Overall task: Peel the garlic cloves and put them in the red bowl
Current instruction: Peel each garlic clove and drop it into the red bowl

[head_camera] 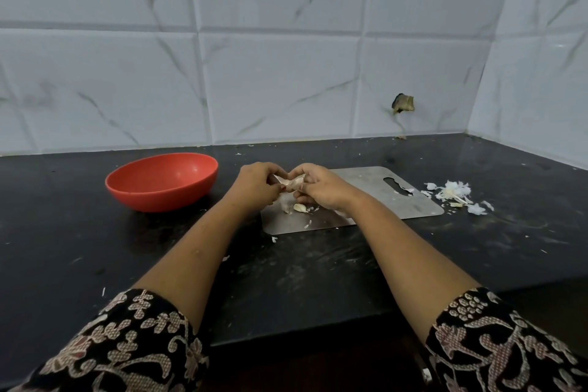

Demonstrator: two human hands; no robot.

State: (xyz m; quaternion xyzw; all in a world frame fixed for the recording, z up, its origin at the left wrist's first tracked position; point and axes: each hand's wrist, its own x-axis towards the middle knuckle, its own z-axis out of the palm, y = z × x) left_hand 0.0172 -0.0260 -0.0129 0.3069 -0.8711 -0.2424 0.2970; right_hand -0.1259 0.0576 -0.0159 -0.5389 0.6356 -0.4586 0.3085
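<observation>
Left hand and right hand are pinching a garlic clove between them above the steel cutting board | loose clove is lying on the board beneath | red bowl is sitting just left | peels are piling right of the board

Black counter carries red bowl, steel board, peel scraps

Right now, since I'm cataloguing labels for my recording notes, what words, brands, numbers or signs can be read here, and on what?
No text can be read anywhere.
The red bowl, steel cutting board, wall tiles and patterned sleeves bear no words, numbers or logos.
The left hand and right hand pinch a garlic clove, also unmarked.
</observation>
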